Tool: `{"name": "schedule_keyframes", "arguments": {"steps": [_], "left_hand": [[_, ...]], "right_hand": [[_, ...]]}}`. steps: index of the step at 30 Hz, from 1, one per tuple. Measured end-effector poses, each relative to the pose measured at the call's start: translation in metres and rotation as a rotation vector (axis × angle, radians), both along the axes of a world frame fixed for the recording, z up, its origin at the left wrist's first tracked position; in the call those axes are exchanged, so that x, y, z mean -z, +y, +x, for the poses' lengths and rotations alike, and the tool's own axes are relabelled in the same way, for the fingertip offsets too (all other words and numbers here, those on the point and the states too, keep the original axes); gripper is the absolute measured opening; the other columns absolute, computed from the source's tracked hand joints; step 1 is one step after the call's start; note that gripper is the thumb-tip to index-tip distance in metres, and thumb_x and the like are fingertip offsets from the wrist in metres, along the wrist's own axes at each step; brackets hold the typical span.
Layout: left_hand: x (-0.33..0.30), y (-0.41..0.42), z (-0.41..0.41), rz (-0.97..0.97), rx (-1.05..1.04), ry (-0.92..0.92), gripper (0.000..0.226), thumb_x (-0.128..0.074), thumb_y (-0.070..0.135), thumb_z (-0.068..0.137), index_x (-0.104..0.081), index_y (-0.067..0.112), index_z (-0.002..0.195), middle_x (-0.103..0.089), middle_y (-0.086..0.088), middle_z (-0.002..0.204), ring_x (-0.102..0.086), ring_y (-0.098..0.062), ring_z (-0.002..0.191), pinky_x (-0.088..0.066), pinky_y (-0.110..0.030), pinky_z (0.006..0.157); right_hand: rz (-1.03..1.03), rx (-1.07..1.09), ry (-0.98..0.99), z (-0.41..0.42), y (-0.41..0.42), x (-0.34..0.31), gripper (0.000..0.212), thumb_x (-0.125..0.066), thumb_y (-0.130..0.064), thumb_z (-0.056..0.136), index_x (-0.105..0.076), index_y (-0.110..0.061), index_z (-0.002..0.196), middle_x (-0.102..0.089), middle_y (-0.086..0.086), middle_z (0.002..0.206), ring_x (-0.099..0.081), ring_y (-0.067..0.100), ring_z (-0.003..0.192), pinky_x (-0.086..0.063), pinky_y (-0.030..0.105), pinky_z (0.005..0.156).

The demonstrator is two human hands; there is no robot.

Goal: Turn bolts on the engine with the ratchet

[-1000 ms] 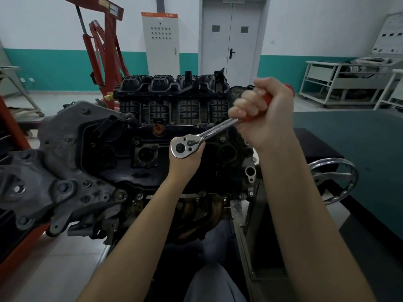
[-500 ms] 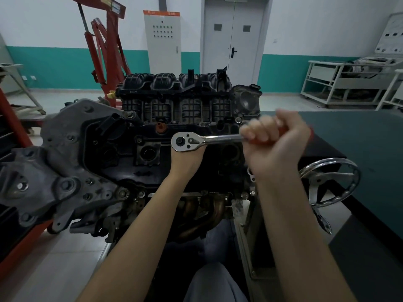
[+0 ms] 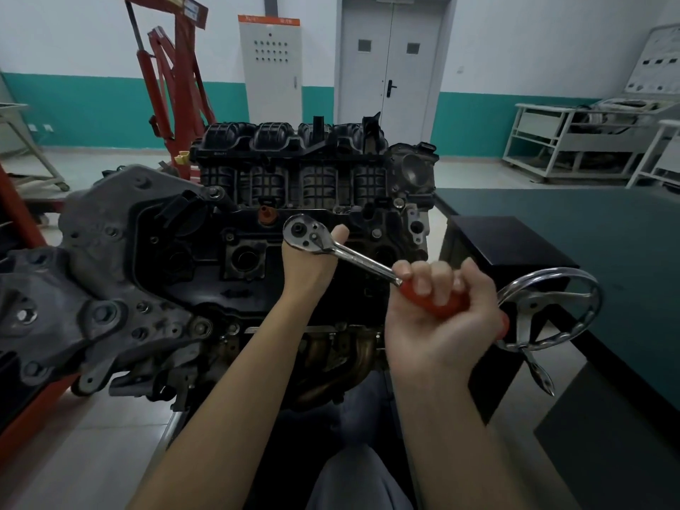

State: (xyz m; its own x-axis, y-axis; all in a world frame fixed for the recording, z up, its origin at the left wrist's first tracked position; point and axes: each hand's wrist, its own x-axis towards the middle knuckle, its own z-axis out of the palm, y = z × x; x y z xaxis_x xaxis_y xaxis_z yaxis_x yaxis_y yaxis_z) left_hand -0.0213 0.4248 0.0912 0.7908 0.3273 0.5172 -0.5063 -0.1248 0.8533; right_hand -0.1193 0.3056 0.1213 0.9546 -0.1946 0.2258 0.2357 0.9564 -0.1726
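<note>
Right hand (image 3: 438, 318) fingers curled tight round red grip of ratchet (image 3: 331, 248); left hand (image 3: 312, 263) cupped behind ratchet head, thumb up beside it, other fingers hidden. Ratchet on engine (image 3: 228, 259) top face, centre; long axis runs from head, upper left, down to handle, lower right. Chrome handwheel (image 3: 552, 307) just right of right hand; black block (image 3: 504, 244) behind; green bench (image 3: 607, 252) edge beyond

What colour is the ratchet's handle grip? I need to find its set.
Red-orange, on the ratchet gripped by the right hand; head view.

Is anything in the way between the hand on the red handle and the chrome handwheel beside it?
Nothing visible: the right hand grips the ratchet, and open space separates it from the handwheel.
</note>
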Motion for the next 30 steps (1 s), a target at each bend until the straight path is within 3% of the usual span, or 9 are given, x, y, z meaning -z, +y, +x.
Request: {"name": "schedule_keyframes", "arguments": {"steps": [2,7,10,15,21,25,30], "left_hand": [[0.002,-0.001,0.0,0.013,-0.011,-0.001,0.055,-0.062,0.0,0.088,-0.027,0.021,0.052,-0.033,0.018,0.039,-0.033,0.002,0.039,-0.029,-0.007,0.046],[-0.004,-0.004,-0.002,-0.046,-0.004,0.029,0.038,-0.065,0.002,0.086,-0.045,0.02,0.059,-0.05,0.022,0.046,-0.047,0.007,0.046,-0.038,-0.005,0.049],[-0.004,-0.006,-0.005,0.011,-0.008,0.045,0.049,-0.061,0.0,0.085,-0.034,0.024,0.053,-0.04,0.02,0.04,-0.039,0.003,0.04,-0.031,-0.007,0.043],[-0.002,-0.001,-0.006,0.011,-0.015,0.063,0.042,-0.062,0.002,0.088,-0.041,0.019,0.056,-0.044,0.018,0.042,-0.042,0.004,0.043,-0.035,-0.008,0.047],[-0.004,0.0,-0.008,0.012,0.003,0.026,0.053,-0.06,-0.002,0.085,-0.025,0.018,0.052,-0.028,0.016,0.041,-0.026,-0.002,0.042,-0.026,-0.015,0.045],[-0.005,0.001,-0.009,0.036,0.003,0.046,0.053,-0.058,-0.003,0.087,-0.026,0.018,0.051,-0.029,0.016,0.041,-0.027,-0.002,0.039,-0.025,-0.013,0.044],[-0.007,-0.003,-0.01,0.012,0.01,0.1,0.049,-0.058,0.0,0.086,-0.029,0.021,0.052,-0.034,0.017,0.04,-0.032,-0.001,0.037,-0.027,-0.009,0.042]], "right_hand": [[-0.047,-0.009,-0.019,0.008,-0.005,-0.009,0.038,-0.042,-0.011,0.085,-0.036,-0.019,0.049,-0.027,-0.004,0.043,-0.029,0.013,0.042,-0.04,0.025,0.049],[-0.252,-0.125,0.001,0.051,-0.022,-0.056,0.043,-0.039,-0.006,0.087,-0.033,-0.02,0.047,-0.024,-0.006,0.04,-0.022,0.011,0.038,-0.03,0.02,0.043],[-0.341,-0.21,0.036,0.068,-0.024,-0.076,0.042,-0.041,-0.007,0.087,-0.032,-0.019,0.047,-0.023,-0.006,0.041,-0.021,0.011,0.036,-0.028,0.02,0.041],[-0.273,-0.141,0.0,0.046,-0.021,-0.054,0.039,-0.041,-0.008,0.089,-0.034,-0.019,0.052,-0.026,-0.005,0.043,-0.025,0.011,0.04,-0.033,0.022,0.045],[-0.068,-0.008,-0.048,-0.007,0.002,-0.001,0.034,-0.045,-0.011,0.085,-0.039,-0.018,0.052,-0.031,-0.003,0.045,-0.036,0.014,0.045,-0.045,0.028,0.054],[-0.145,-0.022,-0.075,0.01,-0.005,-0.02,0.038,-0.039,-0.007,0.088,-0.034,-0.019,0.052,-0.027,-0.004,0.041,-0.028,0.013,0.041,-0.038,0.024,0.047],[-0.388,-0.174,-0.008,0.059,-0.017,-0.078,0.037,-0.041,-0.005,0.085,-0.031,-0.019,0.052,-0.023,-0.006,0.039,-0.021,0.011,0.036,-0.029,0.02,0.04]]}}
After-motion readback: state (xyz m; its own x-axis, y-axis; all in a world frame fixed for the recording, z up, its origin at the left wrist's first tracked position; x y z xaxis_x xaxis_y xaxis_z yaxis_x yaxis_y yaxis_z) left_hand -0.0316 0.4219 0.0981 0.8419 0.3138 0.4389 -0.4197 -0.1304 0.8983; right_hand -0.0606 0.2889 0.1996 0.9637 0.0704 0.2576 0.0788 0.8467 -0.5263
